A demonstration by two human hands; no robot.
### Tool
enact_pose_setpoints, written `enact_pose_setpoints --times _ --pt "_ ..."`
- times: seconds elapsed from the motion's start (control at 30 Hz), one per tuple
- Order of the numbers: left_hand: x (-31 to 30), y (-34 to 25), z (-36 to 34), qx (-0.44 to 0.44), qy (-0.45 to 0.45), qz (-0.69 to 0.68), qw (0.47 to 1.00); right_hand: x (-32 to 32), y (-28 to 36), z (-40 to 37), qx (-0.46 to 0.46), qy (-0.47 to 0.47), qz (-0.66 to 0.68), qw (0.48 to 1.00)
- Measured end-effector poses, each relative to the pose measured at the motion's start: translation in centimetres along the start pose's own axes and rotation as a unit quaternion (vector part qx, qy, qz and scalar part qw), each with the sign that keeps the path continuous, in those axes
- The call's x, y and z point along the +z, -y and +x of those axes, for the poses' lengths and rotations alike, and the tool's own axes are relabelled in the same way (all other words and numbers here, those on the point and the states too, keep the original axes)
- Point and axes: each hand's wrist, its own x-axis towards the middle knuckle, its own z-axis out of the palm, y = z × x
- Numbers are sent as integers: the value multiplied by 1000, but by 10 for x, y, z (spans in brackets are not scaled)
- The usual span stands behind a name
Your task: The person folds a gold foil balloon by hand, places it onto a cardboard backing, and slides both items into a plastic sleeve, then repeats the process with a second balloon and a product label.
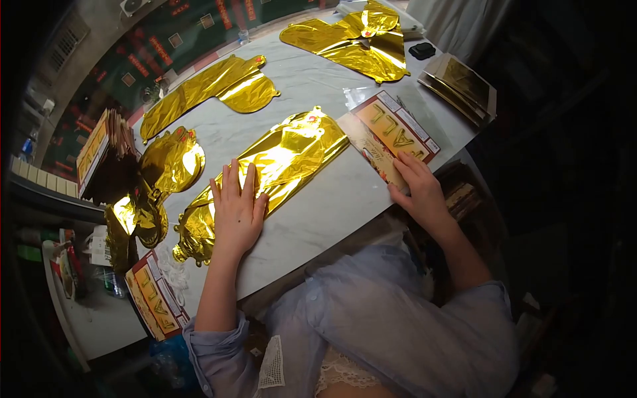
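Note:
A deflated gold foil balloon (282, 149) lies slantwise across the middle of the tabletop, folded into a long flat shape. My left hand (237, 211) rests on its lower part, palm down with the fingers spread. To the right is a printed header card (391, 132) with gold "FALL" lettering, on a clear plastic bag (434, 126). My right hand (423, 196) lies over the card's lower right edge, fingers stretched out and thumb apart. Whether the thumb reaches under the card, I cannot make out.
More flat gold foil balloons lie at the back left (212, 86), the back right (358, 40) and the left edge (169, 162). Stacked cards (96, 152) stand far left. Another "FALL" card (156, 295) lies front left. Packets (461, 86) and a small black object (422, 51) sit at right.

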Motion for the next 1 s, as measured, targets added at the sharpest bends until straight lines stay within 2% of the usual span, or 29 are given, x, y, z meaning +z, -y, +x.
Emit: enact_pose_setpoints --times 0.07,0.17,0.27,0.33,0.47,0.53,0.57,0.63,0.67,0.77,0.8,0.87,0.97,1.0 --pt "-1 0 0 -5 10 8 1000 5 -9 3 -21 -12 -28 999" --pt "-1 1 0 -7 12 1 1000 1 -5 11 -5 21 -40 999" --pt "-2 -1 1 -5 13 5 1000 -6 -4 18 -42 63 -82 994" --pt "-3 -2 1 -6 13 4 1000 -14 -1 22 -103 91 -129 982" --pt "-5 -2 1 -18 33 2 999 -36 -4 37 -154 151 -120 969" --pt "-4 -2 1 -20 33 0 999 -51 -4 47 -212 213 -151 942" --pt "-4 -2 1 -21 33 -1 999 -56 -6 50 -214 214 -151 941" --pt "-4 -1 1 -22 28 -7 999 -65 -12 57 -242 160 -163 943" --pt "-4 -1 0 -20 24 -13 999 -69 -14 60 -245 162 -163 942" --pt "-3 -2 1 -10 5 -9 1000 -84 -8 76 -212 -28 -146 966" --pt "-3 -2 1 -15 4 -10 1000 -88 1 81 -216 -27 -146 965" --pt "-4 -2 0 -11 7 -1 1000 -94 26 91 -185 -145 -107 966" --pt "-2 -1 0 -13 5 -4 1000 -81 91 99 -250 -172 -14 953" --pt "-2 -1 1 -11 5 -1 1000 -72 115 99 -279 -131 34 951"
